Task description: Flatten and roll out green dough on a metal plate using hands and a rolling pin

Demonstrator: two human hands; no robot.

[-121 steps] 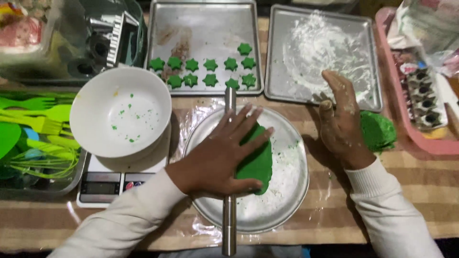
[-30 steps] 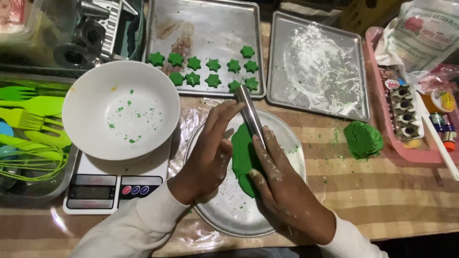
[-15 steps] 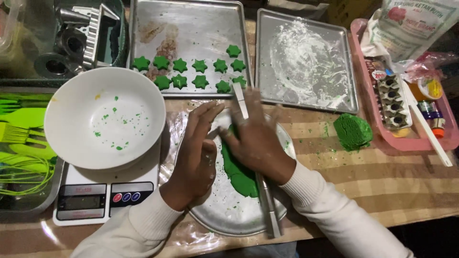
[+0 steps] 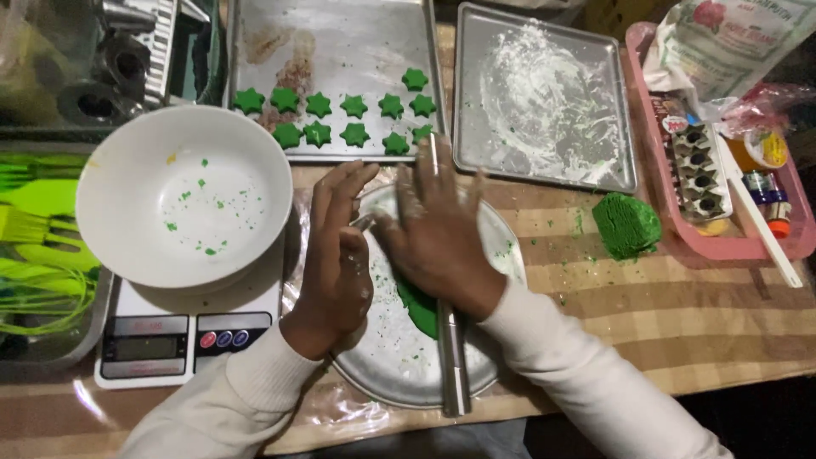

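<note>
A round metal plate (image 4: 399, 374) lies in front of me with flattened green dough (image 4: 418, 310) on it. A thin steel rolling pin (image 4: 450, 357) runs across the dough from near to far. My right hand (image 4: 438, 234) presses flat on the pin, fingers spread. Beside it, my left hand (image 4: 336, 255) rests flat on the plate's left side, its fingertips close to the pin. Behind the plate, a baking tray (image 4: 340, 34) carries several green star-shaped dough pieces (image 4: 340, 119).
A white bowl (image 4: 183, 195) sits on a kitchen scale (image 4: 183, 336) at the left. A floured tray (image 4: 544, 93) stands at the back right. A lump of green dough (image 4: 626, 223) lies on the striped cloth, next to a pink tray (image 4: 722, 246) of small bottles. Green utensils (image 4: 38, 255) are far left.
My right hand came off the table at the right onto the rolling pin. The pin has rolled and turned on the dough, and both hands have shifted toward the plate's far side.
</note>
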